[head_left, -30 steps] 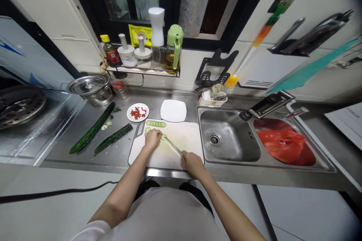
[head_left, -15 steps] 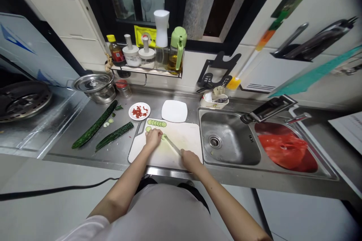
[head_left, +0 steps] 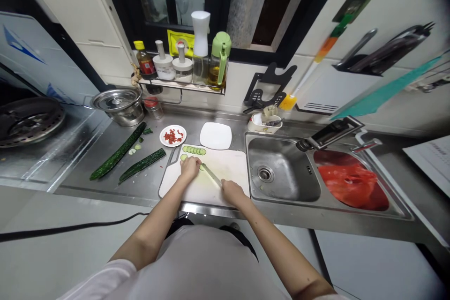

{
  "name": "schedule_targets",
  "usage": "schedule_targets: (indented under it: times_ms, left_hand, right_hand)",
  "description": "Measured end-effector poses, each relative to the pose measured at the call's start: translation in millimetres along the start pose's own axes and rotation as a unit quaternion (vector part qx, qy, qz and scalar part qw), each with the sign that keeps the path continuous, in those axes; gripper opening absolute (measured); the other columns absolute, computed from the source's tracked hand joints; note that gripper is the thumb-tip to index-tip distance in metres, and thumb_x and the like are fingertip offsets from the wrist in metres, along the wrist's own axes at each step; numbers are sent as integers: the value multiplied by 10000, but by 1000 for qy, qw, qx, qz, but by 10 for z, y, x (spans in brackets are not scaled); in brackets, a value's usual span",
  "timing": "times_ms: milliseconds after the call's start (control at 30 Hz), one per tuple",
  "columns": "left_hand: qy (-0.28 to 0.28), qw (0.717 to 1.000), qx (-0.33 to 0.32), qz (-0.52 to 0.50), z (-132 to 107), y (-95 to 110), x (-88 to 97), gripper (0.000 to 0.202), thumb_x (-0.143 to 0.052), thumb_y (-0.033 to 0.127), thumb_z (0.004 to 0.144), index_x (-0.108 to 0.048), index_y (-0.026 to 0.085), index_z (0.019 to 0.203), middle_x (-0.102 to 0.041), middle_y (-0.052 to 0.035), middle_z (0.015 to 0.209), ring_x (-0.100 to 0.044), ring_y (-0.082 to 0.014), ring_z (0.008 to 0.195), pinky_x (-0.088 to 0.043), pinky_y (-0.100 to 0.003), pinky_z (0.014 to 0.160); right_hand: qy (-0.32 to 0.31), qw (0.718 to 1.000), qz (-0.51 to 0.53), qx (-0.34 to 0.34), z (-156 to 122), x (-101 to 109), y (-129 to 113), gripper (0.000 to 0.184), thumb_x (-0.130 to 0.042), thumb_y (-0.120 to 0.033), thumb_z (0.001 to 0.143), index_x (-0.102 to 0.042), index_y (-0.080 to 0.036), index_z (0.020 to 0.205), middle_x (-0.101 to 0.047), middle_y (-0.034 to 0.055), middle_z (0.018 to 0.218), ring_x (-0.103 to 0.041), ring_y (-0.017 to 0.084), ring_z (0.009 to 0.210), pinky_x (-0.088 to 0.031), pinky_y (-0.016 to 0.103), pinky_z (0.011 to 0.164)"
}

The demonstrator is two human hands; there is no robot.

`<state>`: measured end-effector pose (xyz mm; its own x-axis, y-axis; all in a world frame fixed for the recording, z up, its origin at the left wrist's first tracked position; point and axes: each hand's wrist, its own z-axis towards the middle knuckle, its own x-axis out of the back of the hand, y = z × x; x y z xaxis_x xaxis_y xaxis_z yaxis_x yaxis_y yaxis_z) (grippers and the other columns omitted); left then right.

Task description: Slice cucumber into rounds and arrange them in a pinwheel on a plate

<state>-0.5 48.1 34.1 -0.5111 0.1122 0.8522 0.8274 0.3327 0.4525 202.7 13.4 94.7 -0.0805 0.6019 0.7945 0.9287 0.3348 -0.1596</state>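
On the white cutting board (head_left: 225, 161), my left hand (head_left: 191, 168) bends its fingers together over a small piece of cucumber (head_left: 201, 167), which the fingers and blade partly hide. My right hand (head_left: 232, 192) is wrapped round the handle of a kitchen knife (head_left: 212, 176). Its blade slants up and left, the tip close to my left fingertips. A row of overlapping cucumber slices (head_left: 194, 150) lies along the board's upper left. One more slice (head_left: 183, 156) sits just above my left hand.
Left of the board lie a whole cucumber (head_left: 117, 152), a cut cucumber (head_left: 142, 166) and garlic cloves (head_left: 132, 151). Behind stand a plate of chopped red pieces (head_left: 173, 136) and a white plate (head_left: 215, 136). The sink (head_left: 286, 173) is at the right, with a red plastic bag (head_left: 348, 185).
The camera view has shifted slightly. Both hands stay at nearly the same place on the board, and the knife tip now sits closer against the left fingertips.
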Motion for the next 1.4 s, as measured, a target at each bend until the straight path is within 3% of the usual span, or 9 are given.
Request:
schedule_targets:
  times_ms: [500,1400]
  left_hand:
    - [12,999,28,13,-117,5,-117,178,-544,250,815,-650,245,958,-676,-66,1056,-560,-255,1047,-341,-411,898]
    - [-37,997,61,3,-39,69,-35,199,-559,218,767,-643,257,943,-689,-36,1075,-586,-241,1064,-351,-398,917]
  right_hand:
    - [-6,1000,0,-3,-119,-50,87,317,-369,-105,879,-575,-137,1118,-668,177,1054,-639,250,986,-437,308,733]
    - [1,1000,7,-21,-71,-68,-85,351,-351,-49,858,-543,-126,1142,-658,192,1068,-640,257,1013,-462,329,766]
